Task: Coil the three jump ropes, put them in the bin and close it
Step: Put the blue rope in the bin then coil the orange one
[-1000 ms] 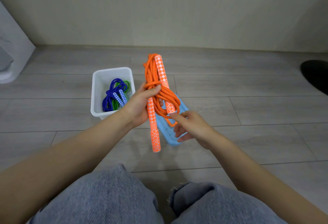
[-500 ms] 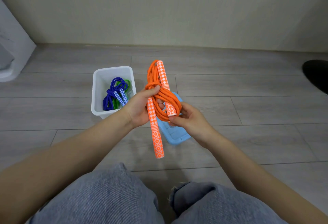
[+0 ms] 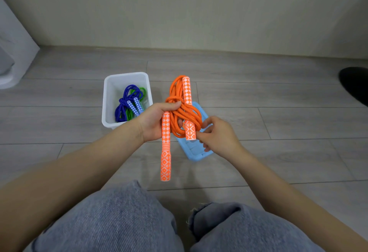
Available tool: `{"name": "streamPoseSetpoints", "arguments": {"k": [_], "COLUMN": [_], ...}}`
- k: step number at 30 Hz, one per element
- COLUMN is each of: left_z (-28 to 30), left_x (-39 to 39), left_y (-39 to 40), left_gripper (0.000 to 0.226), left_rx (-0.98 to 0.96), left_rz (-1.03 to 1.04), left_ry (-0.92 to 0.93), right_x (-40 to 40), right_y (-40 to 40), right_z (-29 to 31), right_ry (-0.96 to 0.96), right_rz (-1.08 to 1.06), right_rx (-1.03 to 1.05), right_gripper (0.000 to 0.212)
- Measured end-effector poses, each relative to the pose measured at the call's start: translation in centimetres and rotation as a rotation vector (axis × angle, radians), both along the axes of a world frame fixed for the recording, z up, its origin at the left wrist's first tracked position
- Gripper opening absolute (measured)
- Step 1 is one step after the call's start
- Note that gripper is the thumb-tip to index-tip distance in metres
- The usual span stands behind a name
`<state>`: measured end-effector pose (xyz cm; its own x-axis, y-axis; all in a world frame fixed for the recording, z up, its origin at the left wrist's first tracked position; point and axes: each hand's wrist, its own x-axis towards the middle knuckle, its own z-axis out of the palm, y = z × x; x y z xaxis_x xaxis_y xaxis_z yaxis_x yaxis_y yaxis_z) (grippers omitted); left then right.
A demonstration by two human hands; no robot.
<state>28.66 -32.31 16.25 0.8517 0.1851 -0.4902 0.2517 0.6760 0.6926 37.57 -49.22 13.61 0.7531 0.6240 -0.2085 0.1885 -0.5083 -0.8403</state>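
Note:
My left hand (image 3: 153, 122) grips the coiled orange jump rope (image 3: 184, 114) above the floor, thumb over the wrapped middle. One patterned orange handle (image 3: 165, 148) hangs straight down from that hand; the other handle (image 3: 189, 110) stands upright through the coil. My right hand (image 3: 219, 136) pinches the coil's lower right edge beside that handle's lower end. The white bin (image 3: 111, 96) sits open on the floor to the left, with the coiled blue rope (image 3: 127, 102) and green rope (image 3: 142, 92) inside. The light blue lid (image 3: 196, 152) lies on the floor under the orange rope.
A grey plank floor runs up to a pale wall at the back. A white object (image 3: 12, 58) stands at the far left and a black object (image 3: 354, 84) at the right edge. My jean-clad knees (image 3: 139, 221) fill the bottom.
The right hand has moved up from below the coil to pinch its lower right edge. The bundle has shifted slightly lower and right in front of me; the left hand's grip is unchanged.

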Motion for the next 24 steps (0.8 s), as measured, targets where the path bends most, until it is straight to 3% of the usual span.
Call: {"name": "streamPoseSetpoints", "arguments": {"k": [4,7,13,15,19,24], "left_z": [0.0,-0.1,0.2,0.4,1.0,0.7], "left_x": [0.3,0.5,0.1,0.0,0.3,0.2], "left_y": [-0.5,-0.8,-1.5,-1.1,0.1,0.5], "left_gripper": [0.021,0.017,0.025,0.024,0.048,0.038], "left_rx": [0.032,0.113,0.169,0.070,-0.085,-0.072], "left_rz": [0.018,0.089,-0.025,-0.021,0.119,0.150], "left_ry": [-0.099,-0.204,-0.313,-0.334,-0.266,-0.275], "right_x": [-1.1,-0.6,-0.9,-0.9,-0.9,-0.5], "right_y": [0.1,0.4,0.2,0.0,-0.2,-0.6], "right_z": [1.1,1.2,0.0,0.0,0.2,0.1], "right_ry": [0.706,0.952,0.614,0.566,0.432,0.313], "right_rz": [-0.024,-0.076,-0.016,0.025,0.178,0.296], "right_rx": [0.195,0.404,0.267,0.285,0.260,0.128], "right_gripper": [0.020,0.027,0.024,0.023,0.015,0.029]}}
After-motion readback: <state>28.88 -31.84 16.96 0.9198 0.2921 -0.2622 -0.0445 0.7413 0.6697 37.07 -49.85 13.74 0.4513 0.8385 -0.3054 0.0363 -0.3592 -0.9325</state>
